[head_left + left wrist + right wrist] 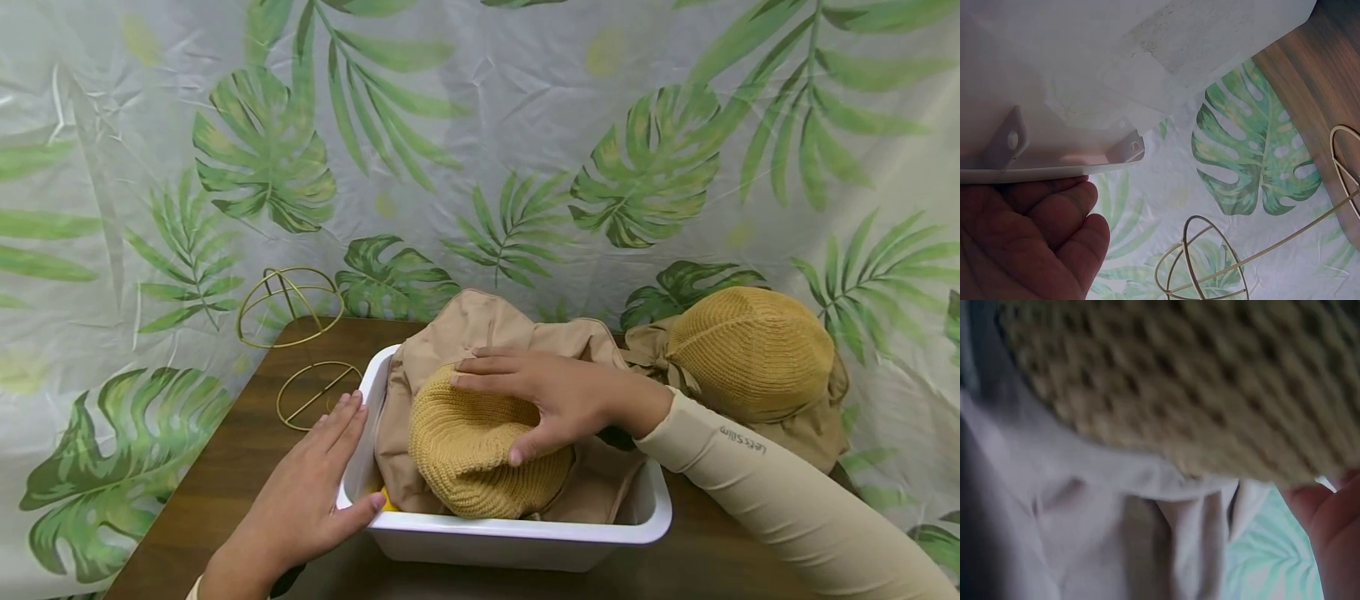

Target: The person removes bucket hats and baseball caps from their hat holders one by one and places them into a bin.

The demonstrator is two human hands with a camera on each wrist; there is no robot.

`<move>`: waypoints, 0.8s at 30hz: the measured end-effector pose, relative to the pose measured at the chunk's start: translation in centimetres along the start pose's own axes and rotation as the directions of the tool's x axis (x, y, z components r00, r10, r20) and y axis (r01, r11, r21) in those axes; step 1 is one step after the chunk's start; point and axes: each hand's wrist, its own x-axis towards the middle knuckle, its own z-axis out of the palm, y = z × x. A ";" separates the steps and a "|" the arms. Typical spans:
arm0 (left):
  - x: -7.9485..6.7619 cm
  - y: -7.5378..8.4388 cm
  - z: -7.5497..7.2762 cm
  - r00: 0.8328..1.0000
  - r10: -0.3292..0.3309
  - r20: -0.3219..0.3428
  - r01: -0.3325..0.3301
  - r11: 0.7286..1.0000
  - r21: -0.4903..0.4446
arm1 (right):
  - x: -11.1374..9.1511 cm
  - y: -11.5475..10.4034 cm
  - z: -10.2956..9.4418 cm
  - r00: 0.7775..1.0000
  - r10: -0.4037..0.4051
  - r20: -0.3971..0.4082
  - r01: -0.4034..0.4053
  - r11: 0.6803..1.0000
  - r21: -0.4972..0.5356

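resting a spread r hand on a knit cap in the bin

from here i see the r hand [555, 396] laid over a mustard knit cap [465, 467], fingers long & fairly straight, thumb set apart, not wrapped round it. the cap is right under the palm & fingertips, its crown pushed in, most of it showing to the l of & below the hand. r wrist view is blurry, but the ribbed knit fills the top w/ a bit of the hand at the edge.

cap lies on bunched tan cloth [480, 321] in a white bin [652, 508]; the cloth pokes up over the far rim. smth yellow [388, 502] peeks out at the near l corner.

l hand [311, 475] is at the bin's l side, fingers extended & touching the rim, thumb by the near corner; the cap is across the rim from it, well apart.

on the brown table [225, 483], a gold wire stand [1285, 237] is just past the l fingertips. a 2nd knit cap [753, 354], rounded out, w/ tan fabric knotted at its side, is r of the bin, beyond the pale sleeve [787, 492]. leaf-print backdrop [487, 100] behind.
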 end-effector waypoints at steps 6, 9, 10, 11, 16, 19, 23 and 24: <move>0.0 -0.1 0.0 1.000 -0.005 -0.003 0.005 1.000 -0.002 | 0.7 -0.1 1.3 0.999 -0.012 0.053 0.014 1.000 -0.027; 0.1 -0.2 0.0 1.000 -0.008 -0.005 0.008 1.000 -0.004 | 1.0 0.1 2.0 0.998 -0.009 0.064 0.014 0.997 -0.071; 0.1 -0.2 0.0 1.000 -0.008 -0.006 0.008 1.000 -0.003 | 1.2 0.2 2.3 0.998 -0.003 0.070 0.009 0.996 -0.089; 0.1 -0.2 -0.1 1.000 -0.008 -0.007 0.008 1.000 -0.004 | 1.3 0.3 2.6 0.997 0.001 0.078 0.008 0.994 -0.113; 0.0 -0.1 0.0 1.000 -0.006 0.000 0.006 1.000 -0.006 | 1.7 0.9 3.8 0.987 0.061 0.146 -0.034 0.984 -0.176; 0.0 0.0 0.0 1.000 -0.006 0.006 0.006 1.000 -0.006 | 1.8 1.1 4.2 0.979 0.087 0.183 -0.055 0.982 -0.178; -0.1 0.1 -0.1 1.000 -0.018 0.007 0.018 1.000 -0.005 | 2.3 1.4 4.7 0.966 0.121 0.231 -0.070 0.973 -0.218; 0.0 0.1 -0.1 1.000 -0.023 0.008 0.023 1.000 -0.005 | 2.5 1.5 4.7 0.961 0.132 0.243 -0.074 0.969 -0.235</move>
